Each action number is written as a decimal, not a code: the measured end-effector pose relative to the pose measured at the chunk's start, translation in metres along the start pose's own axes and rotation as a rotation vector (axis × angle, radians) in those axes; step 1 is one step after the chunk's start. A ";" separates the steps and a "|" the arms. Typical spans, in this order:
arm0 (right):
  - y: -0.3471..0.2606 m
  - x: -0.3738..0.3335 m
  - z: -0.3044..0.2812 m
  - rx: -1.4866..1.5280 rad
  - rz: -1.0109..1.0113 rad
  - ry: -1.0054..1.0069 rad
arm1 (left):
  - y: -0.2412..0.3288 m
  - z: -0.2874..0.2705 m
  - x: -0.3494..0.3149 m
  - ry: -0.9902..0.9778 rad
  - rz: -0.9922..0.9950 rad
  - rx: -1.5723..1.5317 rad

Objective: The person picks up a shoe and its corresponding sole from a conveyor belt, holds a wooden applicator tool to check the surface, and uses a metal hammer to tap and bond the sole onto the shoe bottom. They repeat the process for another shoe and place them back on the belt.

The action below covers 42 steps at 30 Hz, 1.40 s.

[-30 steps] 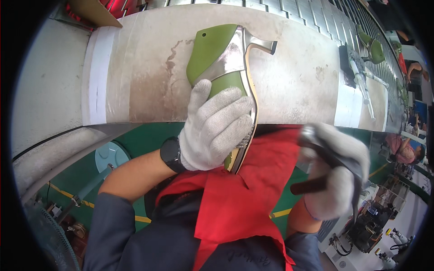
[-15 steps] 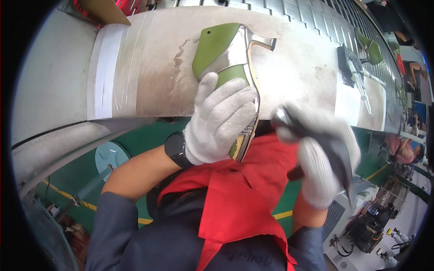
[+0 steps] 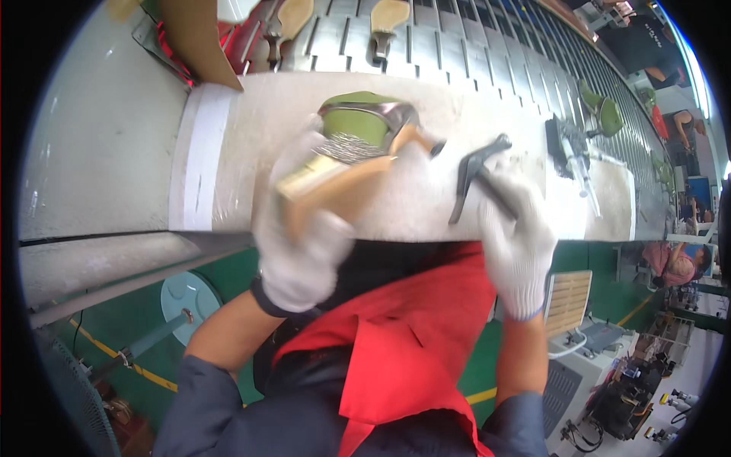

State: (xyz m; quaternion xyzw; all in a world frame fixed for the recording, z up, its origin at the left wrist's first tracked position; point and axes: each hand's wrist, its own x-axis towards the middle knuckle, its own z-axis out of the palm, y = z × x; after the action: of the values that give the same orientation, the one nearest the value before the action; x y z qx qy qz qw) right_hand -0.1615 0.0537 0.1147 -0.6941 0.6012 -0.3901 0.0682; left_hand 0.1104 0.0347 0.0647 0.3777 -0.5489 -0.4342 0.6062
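A green high-heeled shoe (image 3: 354, 126) with a silvery band, a crinkled metallic strip and a tan sole is in my gloved left hand (image 3: 301, 251). It is tilted above the worktable, its toe end toward me and its heel pointing right; motion blurs both shoe and hand. My gloved right hand (image 3: 518, 236) is closed around the handle of a dark hammer (image 3: 474, 169) with a long, curved peen. The hammer's head is at the table surface, right of the shoe. The palm hides most of the handle.
Beyond the pale worktable (image 3: 228, 183) runs a slatted metal conveyor (image 3: 434, 49) carrying shoes with tan soles (image 3: 388, 15). At the right are a dark holder (image 3: 560, 145) with white-handled tools and another green shoe (image 3: 609, 116). A cardboard piece (image 3: 198, 46) stands at far left.
The shoe has been turned and tilted, its sole now showing more. My right hand has brought the hammer from the table's front edge forward onto the table.
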 end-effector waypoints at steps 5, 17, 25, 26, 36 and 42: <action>-0.029 -0.035 0.020 1.060 0.718 -0.008 | -0.007 -0.037 0.050 0.094 -0.376 -0.735; 0.000 0.072 0.023 1.307 0.526 0.194 | -0.017 -0.001 0.076 -0.672 0.317 0.877; 0.145 0.214 0.066 0.102 0.589 0.398 | -0.026 0.016 0.099 -0.611 0.277 0.799; 0.155 0.207 0.062 -0.079 0.628 0.332 | -0.029 0.022 0.109 -0.595 0.255 0.799; 0.036 0.041 0.036 -0.277 -0.056 -0.125 | -0.068 0.085 0.273 -0.572 -0.289 1.385; 0.081 0.075 0.042 -0.323 -0.024 0.022 | -0.100 0.086 0.294 -0.367 0.157 1.392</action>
State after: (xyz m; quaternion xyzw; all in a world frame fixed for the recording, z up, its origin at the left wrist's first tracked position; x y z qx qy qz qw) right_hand -0.2011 -0.0500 0.0744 -0.6989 0.6485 -0.2964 -0.0557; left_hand 0.0196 -0.2744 0.0805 0.5567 -0.8166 0.0045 0.1525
